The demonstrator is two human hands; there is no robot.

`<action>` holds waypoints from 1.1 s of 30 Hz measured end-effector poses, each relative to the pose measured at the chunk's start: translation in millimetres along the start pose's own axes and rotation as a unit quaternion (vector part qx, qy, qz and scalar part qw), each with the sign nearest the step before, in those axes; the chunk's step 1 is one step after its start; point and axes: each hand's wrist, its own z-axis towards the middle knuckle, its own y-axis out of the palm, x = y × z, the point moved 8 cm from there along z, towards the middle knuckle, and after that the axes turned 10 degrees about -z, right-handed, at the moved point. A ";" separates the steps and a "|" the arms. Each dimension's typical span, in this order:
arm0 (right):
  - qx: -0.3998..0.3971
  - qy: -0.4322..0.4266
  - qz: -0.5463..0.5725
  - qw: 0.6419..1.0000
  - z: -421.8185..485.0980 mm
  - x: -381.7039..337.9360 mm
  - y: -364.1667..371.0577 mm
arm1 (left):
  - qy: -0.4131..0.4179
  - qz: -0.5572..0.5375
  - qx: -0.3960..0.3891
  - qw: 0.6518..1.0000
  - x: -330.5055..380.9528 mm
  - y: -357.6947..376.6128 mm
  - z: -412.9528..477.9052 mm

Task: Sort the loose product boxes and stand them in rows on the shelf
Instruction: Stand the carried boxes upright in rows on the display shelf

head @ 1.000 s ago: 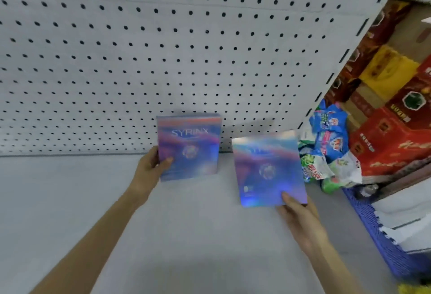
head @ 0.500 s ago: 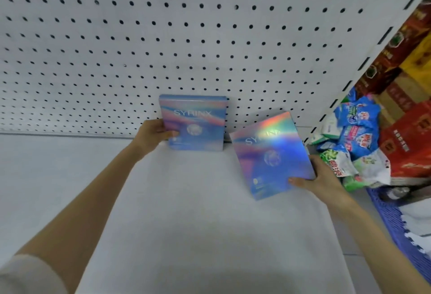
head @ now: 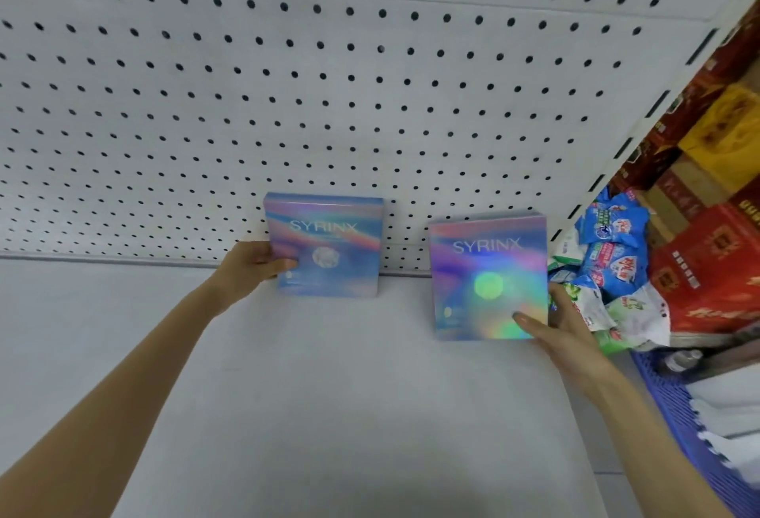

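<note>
While upright before the pegboard (head: 370, 106), mid-frame: left box (head: 325, 246) gripped by left hand (head: 251, 266), right box (head: 485, 279) by right hand (head: 563, 332).

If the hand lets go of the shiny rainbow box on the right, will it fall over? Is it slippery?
It may tip: the right SYRINX box is thin and upright, away from the pegboard, steadied only by the right hand. Its glossy holographic face looks slick, so a grip might slip. Straight edges suggest stiff card.

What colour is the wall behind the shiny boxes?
White, dotted all over with small black holes: a pegboard back panel, seen in the head view.
</note>
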 end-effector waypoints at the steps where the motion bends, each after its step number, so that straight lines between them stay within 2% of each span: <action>1: 0.020 -0.014 -0.016 1.000 4.3 -3.3 0.2 | -0.007 -0.008 0.008 1.000 -3.3 0.7 -1.7; 5: 0.079 -0.063 -0.122 0.987 23.5 -14.5 12.4 | 0.002 -0.035 0.038 0.999 -8.9 6.6 -12.1; 9: 0.112 -0.083 -0.131 0.981 36.9 -20.8 16.3 | 0.023 -0.043 0.077 0.996 -9.1 2.0 -16.4; 18: 0.081 -0.071 -0.119 0.987 51.8 -25.8 19.3 | 0.010 -0.098 0.101 0.990 -7.3 11.4 -19.9; 27: 0.071 -0.058 -0.150 0.984 53.0 -21.3 23.0 | 0.000 -0.095 0.107 0.990 -3.7 12.4 -24.0; 33: 0.083 -0.040 -0.126 0.988 53.4 -13.1 23.9 | -0.011 -0.099 0.115 0.988 -4.0 14.4 -26.5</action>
